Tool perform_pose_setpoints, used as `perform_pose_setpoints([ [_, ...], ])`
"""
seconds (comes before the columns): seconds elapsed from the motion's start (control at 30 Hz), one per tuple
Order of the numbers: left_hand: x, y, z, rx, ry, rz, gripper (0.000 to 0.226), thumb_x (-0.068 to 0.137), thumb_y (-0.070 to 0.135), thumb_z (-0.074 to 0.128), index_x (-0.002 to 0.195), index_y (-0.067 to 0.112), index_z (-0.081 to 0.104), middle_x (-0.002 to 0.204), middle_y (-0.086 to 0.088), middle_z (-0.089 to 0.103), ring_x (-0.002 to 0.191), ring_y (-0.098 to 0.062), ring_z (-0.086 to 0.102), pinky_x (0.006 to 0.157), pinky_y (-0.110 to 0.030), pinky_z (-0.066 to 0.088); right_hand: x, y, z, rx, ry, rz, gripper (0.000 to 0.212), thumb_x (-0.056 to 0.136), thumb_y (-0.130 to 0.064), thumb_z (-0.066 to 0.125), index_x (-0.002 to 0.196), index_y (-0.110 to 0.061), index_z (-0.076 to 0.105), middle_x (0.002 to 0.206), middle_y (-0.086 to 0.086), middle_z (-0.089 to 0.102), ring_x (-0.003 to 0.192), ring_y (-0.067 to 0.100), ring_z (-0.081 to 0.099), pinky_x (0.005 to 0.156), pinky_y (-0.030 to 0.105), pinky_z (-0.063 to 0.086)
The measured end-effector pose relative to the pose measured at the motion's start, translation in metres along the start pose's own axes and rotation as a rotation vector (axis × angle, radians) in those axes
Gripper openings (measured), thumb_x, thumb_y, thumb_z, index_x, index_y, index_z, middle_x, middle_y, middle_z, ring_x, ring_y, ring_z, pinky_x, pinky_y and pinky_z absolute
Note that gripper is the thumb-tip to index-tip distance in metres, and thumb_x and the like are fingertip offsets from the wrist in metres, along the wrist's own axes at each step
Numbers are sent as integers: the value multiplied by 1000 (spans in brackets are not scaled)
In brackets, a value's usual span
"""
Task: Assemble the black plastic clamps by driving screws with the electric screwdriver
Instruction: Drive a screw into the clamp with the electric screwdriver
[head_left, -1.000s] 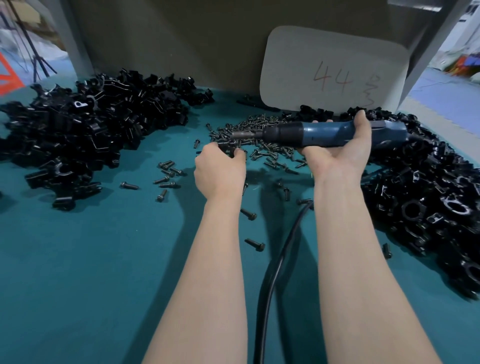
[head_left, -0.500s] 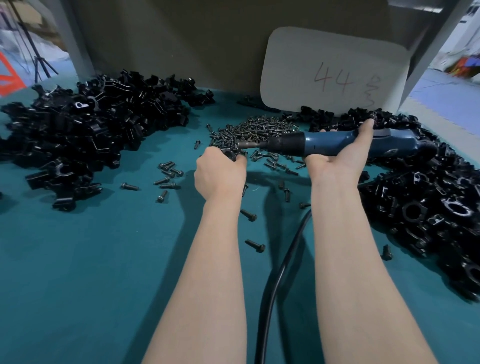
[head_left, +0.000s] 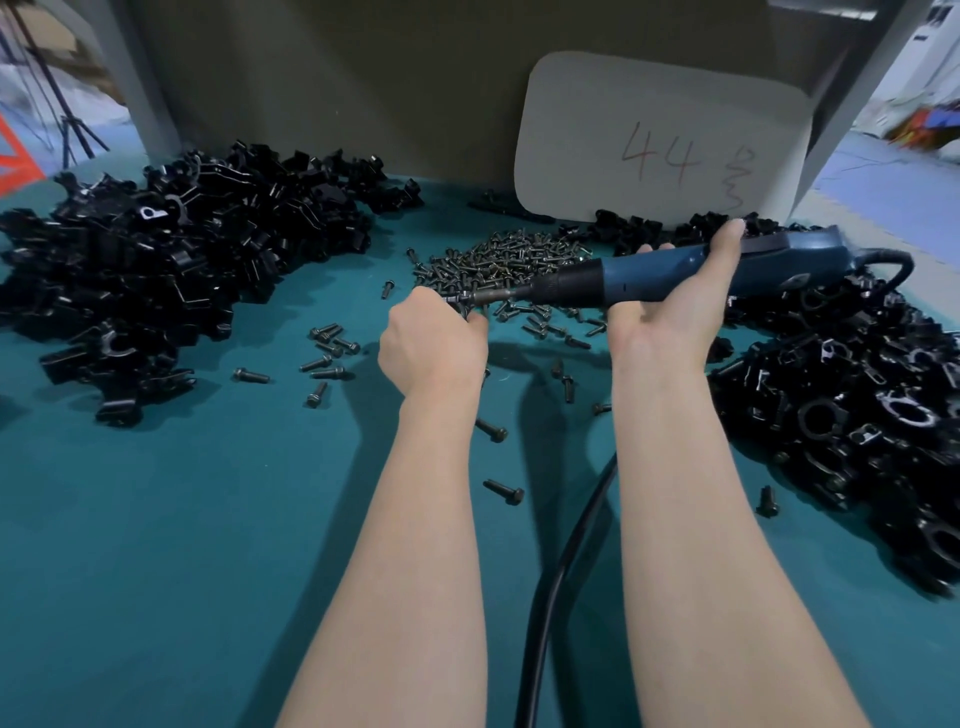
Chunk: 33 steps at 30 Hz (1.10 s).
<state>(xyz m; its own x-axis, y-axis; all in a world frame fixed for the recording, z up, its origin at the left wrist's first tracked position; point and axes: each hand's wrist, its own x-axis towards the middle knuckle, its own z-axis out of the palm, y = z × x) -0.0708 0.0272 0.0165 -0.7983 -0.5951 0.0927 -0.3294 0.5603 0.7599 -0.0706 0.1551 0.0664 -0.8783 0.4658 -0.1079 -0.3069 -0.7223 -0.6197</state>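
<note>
Head-down view over a teal counter (head_left: 182, 519). At centre, left hand (head_left: 431, 343), grip clamped round a small dark piece (head_left: 457, 301), mostly hidden by curled fingers. Probably a clamp with its screw, but too covered to say for certain. Just to the right, right hand (head_left: 670, 312), grip wrapped round a blue electric screwdriver (head_left: 649, 275), thumb laid up across the barrel. Black cable (head_left: 561, 545) trailing back between the forearms.

Changed within the last second: screwdriver level and above the left hand before, now tilted, nose dipped down and leftward to meet the piece at the left fingertips. Left hand barely shifted. Judged meaning: lining-up done, driving starting or about to start. Calls for straight, steady pressure, or risks slipping off the screw head.

Behind the hands, a heap of loose screws (head_left: 509, 260), with strays scattered toward the viewer. Far left, a large heap of black plastic clamps (head_left: 171, 270). Far right, a second clamp heap (head_left: 857, 389), well apart from the first. Propped at the back, a pale card (head_left: 660, 140) marked "44" in red.
</note>
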Motion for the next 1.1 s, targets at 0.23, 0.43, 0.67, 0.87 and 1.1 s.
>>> perform_pose_setpoints([
  [0.23,1,0,-2,19,7,-14,28,86,36,67,80,12,54,63,1,45,69,-25,53,56,-29,36,7,4,6,130,-71,28,54,93,-34,60,139,-14,38,121,11,56,116,27,58,102,39,47],
  [0.43,1,0,-1,-5,18,-4,27,85,35,68,78,13,53,64,1,48,67,-24,53,51,-27,34,9,6,3,161,-49,43,55,94,-32,60,140,-13,37,132,14,52,118,27,56,104,40,45],
  [0.67,0,-1,-1,-14,13,-14,26,85,35,68,77,14,54,62,2,46,60,-20,48,44,-25,28,9,6,6,108,-111,10,59,95,-33,57,145,-19,30,115,10,54,103,24,60,100,38,48],
  [0.87,0,-1,-2,-28,11,-31,28,84,35,68,75,14,53,66,0,50,68,-24,53,53,-27,35,7,9,8,121,-139,-5,56,95,-31,58,142,-15,32,108,10,52,102,23,57,103,39,47],
  [1.1,0,0,-3,-19,7,-36,28,84,36,69,77,13,53,67,-1,49,67,-24,53,48,-27,31,5,10,9,102,-152,-3,56,95,-31,57,142,-14,32,99,8,53,95,22,58,99,38,49],
])
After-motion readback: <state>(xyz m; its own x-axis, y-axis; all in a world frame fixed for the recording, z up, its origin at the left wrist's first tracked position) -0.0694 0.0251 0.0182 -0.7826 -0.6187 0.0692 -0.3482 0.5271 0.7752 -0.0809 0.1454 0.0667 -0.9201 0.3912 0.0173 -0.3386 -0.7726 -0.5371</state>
